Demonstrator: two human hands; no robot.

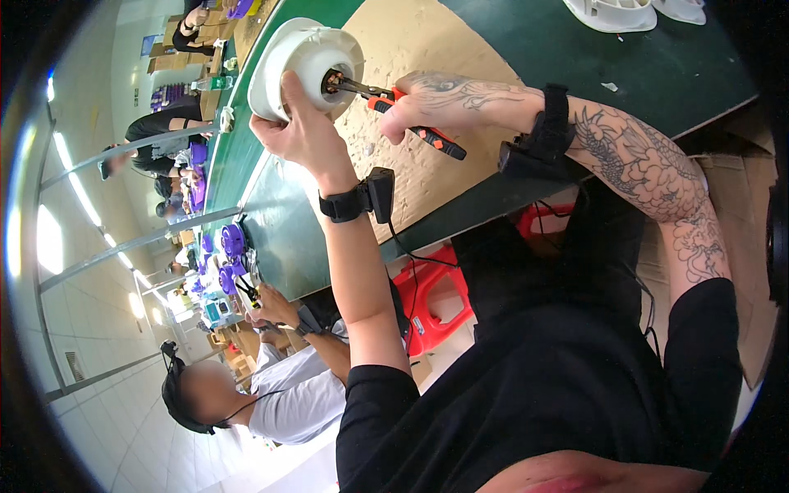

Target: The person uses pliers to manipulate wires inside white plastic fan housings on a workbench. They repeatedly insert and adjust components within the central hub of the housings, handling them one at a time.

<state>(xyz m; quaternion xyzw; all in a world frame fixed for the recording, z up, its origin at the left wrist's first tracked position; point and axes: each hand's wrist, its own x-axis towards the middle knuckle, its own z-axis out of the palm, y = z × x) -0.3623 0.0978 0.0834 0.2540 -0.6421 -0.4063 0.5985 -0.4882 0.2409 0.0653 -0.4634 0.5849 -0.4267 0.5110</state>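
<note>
My left hand [308,135] grips a white round plastic housing [283,70] from its near side, holding it tilted over the bench. Inside the housing's round opening, copper-coloured parts [333,80] show. My right hand [411,111] is closed round a pair of pliers [440,141] with orange and black handles. The plier jaws reach into the opening at the copper-coloured parts; whether they clamp anything is too small to tell.
A brown cardboard sheet [427,49] lies on the green bench [592,66]. More white plastic parts [612,12] sit at the far right. A red stool [436,308] stands below. To the left, a person in a grey shirt [304,390] works beside purple parts [233,240]. Cables hang from my wrist straps.
</note>
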